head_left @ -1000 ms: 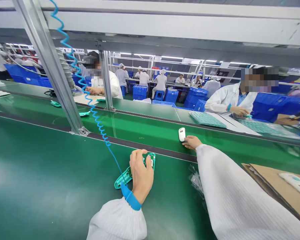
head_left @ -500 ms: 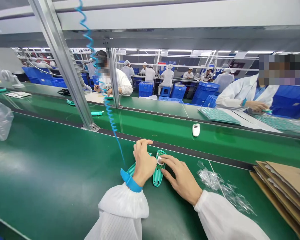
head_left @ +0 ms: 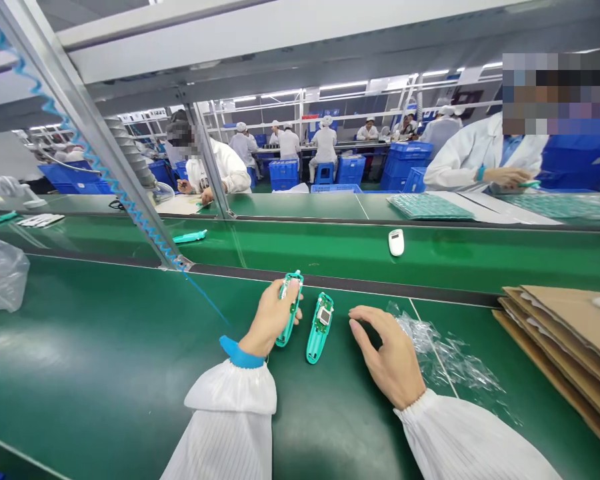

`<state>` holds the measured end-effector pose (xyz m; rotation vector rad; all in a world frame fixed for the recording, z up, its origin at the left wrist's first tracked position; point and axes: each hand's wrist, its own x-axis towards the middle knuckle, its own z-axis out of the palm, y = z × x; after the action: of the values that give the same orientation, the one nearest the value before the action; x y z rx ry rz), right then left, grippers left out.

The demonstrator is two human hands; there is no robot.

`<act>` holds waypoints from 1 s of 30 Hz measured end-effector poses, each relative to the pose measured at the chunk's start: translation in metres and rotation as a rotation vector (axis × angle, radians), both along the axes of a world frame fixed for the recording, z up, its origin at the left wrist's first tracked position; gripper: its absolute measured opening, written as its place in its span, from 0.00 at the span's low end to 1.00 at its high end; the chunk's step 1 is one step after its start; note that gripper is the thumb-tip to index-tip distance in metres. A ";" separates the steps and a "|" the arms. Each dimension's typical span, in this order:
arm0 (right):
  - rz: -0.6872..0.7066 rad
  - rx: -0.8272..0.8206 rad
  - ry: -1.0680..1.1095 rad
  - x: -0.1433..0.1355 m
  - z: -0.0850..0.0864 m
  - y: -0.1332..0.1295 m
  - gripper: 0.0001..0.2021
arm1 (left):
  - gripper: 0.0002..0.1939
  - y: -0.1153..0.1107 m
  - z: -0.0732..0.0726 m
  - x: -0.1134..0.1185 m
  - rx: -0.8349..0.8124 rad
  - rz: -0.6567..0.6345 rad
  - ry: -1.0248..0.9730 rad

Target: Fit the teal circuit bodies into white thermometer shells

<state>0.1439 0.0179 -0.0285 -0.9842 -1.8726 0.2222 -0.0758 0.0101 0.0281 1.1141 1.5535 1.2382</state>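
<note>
My left hand (head_left: 271,312), with a blue band at its wrist, grips a teal device housing (head_left: 287,328), its thumb lying over the circuit board inside. To the right of it a second teal housing (head_left: 316,343) lies on the green bench, open side up. That one shows a green circuit board with a small white-framed screen (head_left: 325,315). My right hand (head_left: 387,350) hovers to the right of the second housing, apart from it, with fingers curved and nothing between thumb and fingertips.
Crumpled clear plastic bags (head_left: 443,353) lie right of my right hand, beside stacked cardboard sheets (head_left: 555,347). Beyond the bench edge, a white handheld device (head_left: 396,243) and a teal device (head_left: 190,237) lie on the green strip. A metal post (head_left: 105,153) rises at left; co-workers sit opposite.
My right hand has left the second housing and moved right. My left hand has turned and now shows the housing in its grip. The whole view has tilted slightly.
</note>
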 end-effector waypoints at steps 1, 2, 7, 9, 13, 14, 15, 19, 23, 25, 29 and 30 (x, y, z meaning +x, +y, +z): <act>-0.009 0.000 0.024 0.000 0.003 -0.001 0.06 | 0.20 -0.002 0.002 0.006 0.028 -0.093 -0.096; -0.018 -0.008 0.050 0.001 0.006 -0.002 0.06 | 0.20 -0.004 0.003 0.013 0.055 -0.188 -0.150; -0.008 -0.150 0.154 0.005 0.020 -0.006 0.08 | 0.23 -0.021 0.002 0.049 0.171 -0.442 -0.070; 0.017 -0.193 0.143 0.003 0.023 -0.010 0.07 | 0.24 -0.026 -0.001 0.058 0.186 -0.460 0.010; 0.028 -0.203 0.038 -0.005 0.025 -0.018 0.09 | 0.23 -0.025 -0.007 0.064 0.229 -0.382 0.125; 0.043 -0.200 0.012 -0.005 0.026 -0.019 0.09 | 0.22 -0.023 -0.008 0.063 0.239 -0.329 0.144; 0.063 -0.195 -0.001 -0.004 0.027 -0.019 0.09 | 0.21 -0.021 -0.008 0.061 0.241 -0.267 0.148; -0.078 -0.230 -0.035 0.023 0.021 -0.002 0.10 | 0.20 -0.010 -0.009 0.048 0.219 0.009 -0.063; -0.413 -0.347 -0.344 0.058 0.003 0.019 0.09 | 0.23 -0.003 -0.008 0.037 0.218 0.233 -0.277; -0.467 -0.313 -0.385 0.063 -0.001 0.020 0.06 | 0.21 -0.002 -0.009 0.034 0.202 0.271 -0.277; -0.497 -0.229 -0.277 0.067 0.009 0.015 0.10 | 0.21 0.000 -0.013 0.035 0.139 0.256 -0.230; -0.512 -0.224 -0.256 0.074 0.015 0.016 0.10 | 0.22 0.000 -0.013 0.035 0.114 0.240 -0.220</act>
<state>0.2175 0.0339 -0.0137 -1.6738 -1.7728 -0.0046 -0.0403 0.0101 0.0148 0.8444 1.4939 1.5717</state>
